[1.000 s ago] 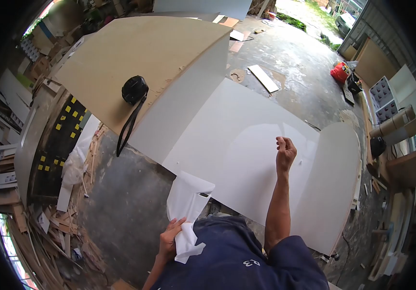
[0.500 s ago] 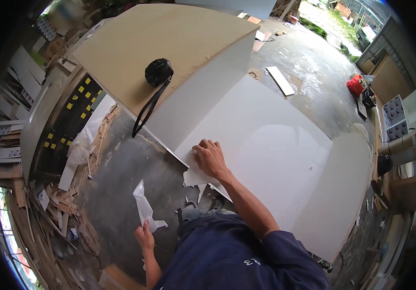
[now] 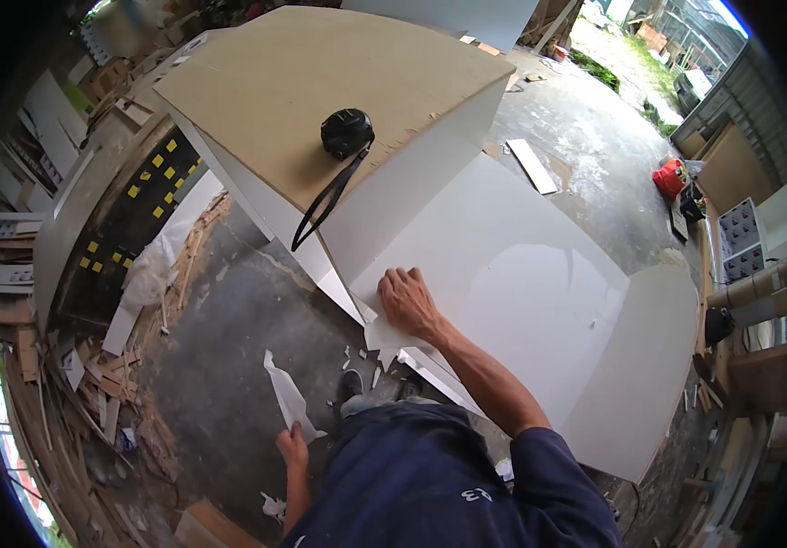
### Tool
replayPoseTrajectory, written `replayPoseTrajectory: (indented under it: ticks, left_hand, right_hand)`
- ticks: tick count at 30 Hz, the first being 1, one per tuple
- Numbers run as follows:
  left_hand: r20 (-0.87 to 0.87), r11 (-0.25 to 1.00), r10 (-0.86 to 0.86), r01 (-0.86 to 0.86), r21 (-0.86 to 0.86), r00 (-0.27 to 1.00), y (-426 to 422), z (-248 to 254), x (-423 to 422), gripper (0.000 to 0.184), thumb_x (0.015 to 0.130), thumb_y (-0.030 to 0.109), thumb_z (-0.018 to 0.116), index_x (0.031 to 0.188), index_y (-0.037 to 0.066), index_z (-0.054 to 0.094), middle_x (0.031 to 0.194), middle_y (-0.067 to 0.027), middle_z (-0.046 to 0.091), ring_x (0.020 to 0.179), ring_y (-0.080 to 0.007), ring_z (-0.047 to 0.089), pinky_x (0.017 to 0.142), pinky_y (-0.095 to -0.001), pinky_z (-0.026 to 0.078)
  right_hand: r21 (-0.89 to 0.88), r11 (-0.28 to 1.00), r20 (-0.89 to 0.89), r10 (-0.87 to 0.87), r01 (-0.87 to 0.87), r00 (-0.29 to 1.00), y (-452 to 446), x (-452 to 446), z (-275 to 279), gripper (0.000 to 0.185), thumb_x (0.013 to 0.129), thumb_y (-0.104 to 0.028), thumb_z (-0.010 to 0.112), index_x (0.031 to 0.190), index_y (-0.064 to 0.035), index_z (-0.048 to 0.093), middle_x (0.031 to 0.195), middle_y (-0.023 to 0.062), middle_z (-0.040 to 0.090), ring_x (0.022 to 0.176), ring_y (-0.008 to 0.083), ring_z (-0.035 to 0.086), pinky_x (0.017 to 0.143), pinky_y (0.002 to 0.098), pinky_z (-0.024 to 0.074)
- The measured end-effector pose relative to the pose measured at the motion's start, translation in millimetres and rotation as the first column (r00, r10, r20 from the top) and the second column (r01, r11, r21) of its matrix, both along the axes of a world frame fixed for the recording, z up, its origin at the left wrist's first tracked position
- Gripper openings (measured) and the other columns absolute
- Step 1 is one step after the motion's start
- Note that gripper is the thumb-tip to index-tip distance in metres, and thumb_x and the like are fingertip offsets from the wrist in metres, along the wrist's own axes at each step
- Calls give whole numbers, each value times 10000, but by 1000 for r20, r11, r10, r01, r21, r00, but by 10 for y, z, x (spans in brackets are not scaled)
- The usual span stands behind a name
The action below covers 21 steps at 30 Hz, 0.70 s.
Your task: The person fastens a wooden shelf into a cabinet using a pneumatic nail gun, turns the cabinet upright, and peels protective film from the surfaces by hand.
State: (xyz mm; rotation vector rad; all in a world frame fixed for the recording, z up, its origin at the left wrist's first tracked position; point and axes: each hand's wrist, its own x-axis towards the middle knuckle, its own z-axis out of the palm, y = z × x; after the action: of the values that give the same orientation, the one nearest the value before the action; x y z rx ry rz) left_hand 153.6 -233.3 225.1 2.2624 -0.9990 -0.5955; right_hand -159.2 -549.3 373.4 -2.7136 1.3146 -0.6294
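My left hand point(image 3: 293, 445) is closed on a long torn strip of white sheet point(image 3: 287, 393), low over the floor. My right hand point(image 3: 408, 300) has its fingers curled at the near left edge of the white panel point(image 3: 521, 283); a torn white piece point(image 3: 382, 336) hangs below it, and what its fingertips hold is hidden. Behind stands an upright box-like part with a tan top point(image 3: 293, 73) and white side. On that top lies a black round object point(image 3: 348, 134), its strap point(image 3: 327, 203) hanging over the edge.
Small white scraps lie on the grey floor point(image 3: 229, 310) near my shoes point(image 3: 350, 384). Wood offcuts point(image 3: 119, 374) and a dark board with yellow squares point(image 3: 151, 178) are at left. A loose white strip point(image 3: 532, 166) and a red bag point(image 3: 669, 178) lie beyond the panel.
My right hand has come down from over the panel's right part to its near left edge. My left hand has moved left and down with the white strip. The view has shifted.
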Motion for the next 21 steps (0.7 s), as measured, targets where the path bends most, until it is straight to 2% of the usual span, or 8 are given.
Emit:
replayPoseTrajectory:
  ticks: [3,5,6,9,11,12,15,21]
  left_hand:
    - [-36,1000,-23,24,12,999,-255,272,97,519,973,334,616,739,-129,599,654,-297,582,594,-370,599,601,-498,408]
    - [-23,999,-36,36,-9,999,-352,218,209,516,972,334,613,740,-127,599,658,-298,584,600,-382,603,598,-497,407]
    - [-4,998,-51,50,-31,999,-401,240,214,513,971,333,610,740,-125,599,662,-299,587,605,-395,608,595,-497,405]
    - [-27,997,-58,56,-51,998,-544,329,156,513,970,344,614,741,-116,605,660,-285,591,603,-382,612,591,-493,404]
    - [-28,996,-90,90,25,996,-629,395,99,510,969,348,617,748,-111,611,662,-278,598,609,-380,618,595,-492,409]
    - [-27,988,-118,120,100,993,-660,413,94,507,967,353,619,754,-107,617,663,-270,605,615,-379,623,598,-490,414]
    - [-52,982,-157,161,94,986,-711,201,116,505,965,362,624,774,-105,631,680,-263,623,629,-380,630,612,-483,428]
    - [-115,983,-147,158,90,982,-679,31,186,467,951,337,636,848,-118,654,737,-278,656,697,-394,674,643,-468,456]
  right_hand:
    - [211,933,82,280,-291,957,388,33,142,117,823,-129,628,896,-38,622,923,118,595,923,268,599,822,422,431]
    - [332,754,412,424,-566,806,725,23,168,82,815,-113,652,854,-46,623,890,113,602,901,284,608,799,423,451]
    - [337,751,409,426,-567,807,748,-3,246,82,815,-113,652,854,-46,623,890,113,602,901,284,608,799,423,451]
    - [539,709,505,159,-454,848,678,-150,264,40,834,-48,665,855,-58,633,896,103,628,858,300,621,807,410,485]
    - [382,922,465,-138,-58,875,443,-143,188,58,853,-86,690,857,-60,638,911,109,633,803,284,633,800,408,484]
    - [254,963,372,-182,89,910,326,-157,209,118,849,-107,712,944,-72,650,953,95,634,794,268,638,803,409,471]
    - [315,940,249,-218,134,944,130,-158,172,296,835,-165,729,1109,-99,640,984,67,618,960,243,612,863,403,420]
    - [385,910,120,-214,153,970,76,-121,187,316,832,-240,702,1112,-114,629,1101,98,606,1090,272,580,929,431,389]
